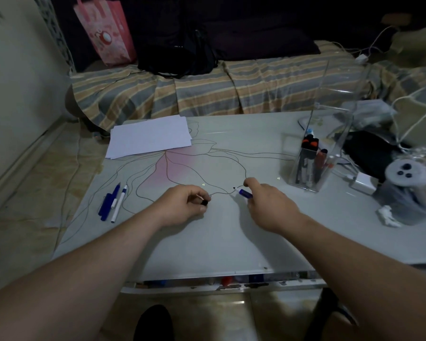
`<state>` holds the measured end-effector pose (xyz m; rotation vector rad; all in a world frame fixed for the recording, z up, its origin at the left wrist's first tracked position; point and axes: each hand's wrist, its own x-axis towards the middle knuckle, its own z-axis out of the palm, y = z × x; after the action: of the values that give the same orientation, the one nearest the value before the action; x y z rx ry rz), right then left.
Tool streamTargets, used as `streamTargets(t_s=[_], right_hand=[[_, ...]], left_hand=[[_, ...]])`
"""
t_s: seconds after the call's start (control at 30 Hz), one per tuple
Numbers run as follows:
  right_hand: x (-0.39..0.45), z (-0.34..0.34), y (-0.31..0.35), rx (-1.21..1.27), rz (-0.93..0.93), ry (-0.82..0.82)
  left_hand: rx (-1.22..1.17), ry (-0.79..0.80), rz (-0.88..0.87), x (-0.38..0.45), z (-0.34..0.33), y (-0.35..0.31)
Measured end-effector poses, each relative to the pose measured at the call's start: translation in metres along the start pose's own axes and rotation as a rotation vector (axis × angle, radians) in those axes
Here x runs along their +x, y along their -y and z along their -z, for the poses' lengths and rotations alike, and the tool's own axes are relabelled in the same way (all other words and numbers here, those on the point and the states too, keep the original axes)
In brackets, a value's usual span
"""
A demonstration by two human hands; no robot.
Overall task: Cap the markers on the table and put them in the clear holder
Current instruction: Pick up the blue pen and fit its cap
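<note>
Right hand (268, 205) grips an uncapped blue marker (242, 192), tip pointing left; left hand (185, 205) pinches a black cap (204, 202) just beside that tip, both low over the table (207, 242). Holder (312, 166) (several markers inside) stands to the right. Two pens (112, 204) lie left, near paper (149, 136).

My right hand (266, 203) holds an uncapped blue marker (242, 192), tip pointing left. My left hand (185, 205) pinches its small black cap (204, 202), just apart from the tip. Two capped blue-and-white markers (112, 201) lie side by side at the counter's left. The clear holder (310, 166) stands upright far right, several markers inside.
</note>
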<state>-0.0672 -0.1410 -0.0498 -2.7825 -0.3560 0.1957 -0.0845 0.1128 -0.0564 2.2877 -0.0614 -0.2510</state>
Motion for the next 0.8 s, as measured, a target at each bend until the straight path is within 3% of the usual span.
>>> streamTargets(t_s=[0.13, 0.27, 0.43, 0.8], right_hand=[[0.005, 0.011, -0.003, 0.003, -0.006, -0.034], [0.004, 0.021, -0.004, 0.027, 0.143, -0.101], [0.003, 0.026, -0.005, -0.131, 0.208, -0.156], [-0.003, 0.027, 0.008, -0.157, 0.281, -0.163]], left_hand=[[-0.019, -0.061, -0.008, -0.001, -0.004, -0.015], [0.097, -0.093, -0.027, 0.000, -0.006, -0.022], [0.070, -0.157, -0.044, 0.002, -0.008, -0.029], [0.060, -0.106, -0.133, 0.003, -0.014, -0.046]])
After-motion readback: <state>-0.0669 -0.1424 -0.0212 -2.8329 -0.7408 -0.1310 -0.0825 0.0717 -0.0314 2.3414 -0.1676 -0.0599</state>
